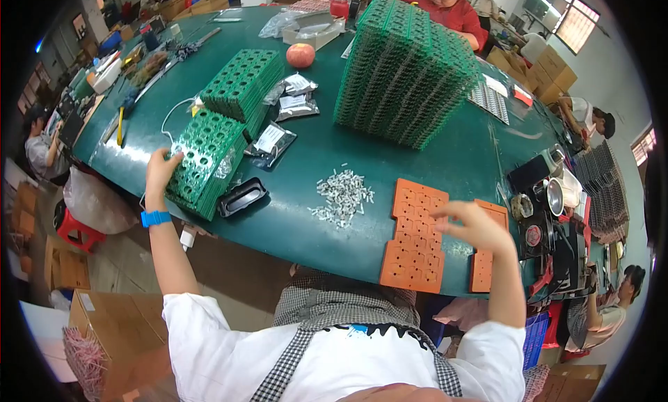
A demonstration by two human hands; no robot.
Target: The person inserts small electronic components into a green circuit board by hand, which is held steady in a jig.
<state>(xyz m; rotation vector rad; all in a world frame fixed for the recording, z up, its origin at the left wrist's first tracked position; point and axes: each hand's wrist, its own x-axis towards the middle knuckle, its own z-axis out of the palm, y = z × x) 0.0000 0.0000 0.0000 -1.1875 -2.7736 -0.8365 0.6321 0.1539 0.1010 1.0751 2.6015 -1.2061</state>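
Note:
My left hand (161, 171) grips the left edge of a green circuit board panel (200, 151) with round holes, on top of a low stack. Over the orange fixture plate (415, 238), my right hand (480, 226) hovers with fingers stretched to the left and nothing seen in them. Holes and recesses mark that plate. A second orange plate (481, 271) lies partly hidden under my right forearm. Between the hands is a loose pile of small pale parts (342, 196). A black plastic tray (243, 196) sits beside the low stack.
Behind the low stack rises another green panel stack (243, 82). A tall stack (407, 71) blocks the table's far middle. Silvery packets (273, 143) and an apple (300, 55) lie between them. A person in red (452, 12) sits opposite; equipment (550, 200) crowds the right edge.

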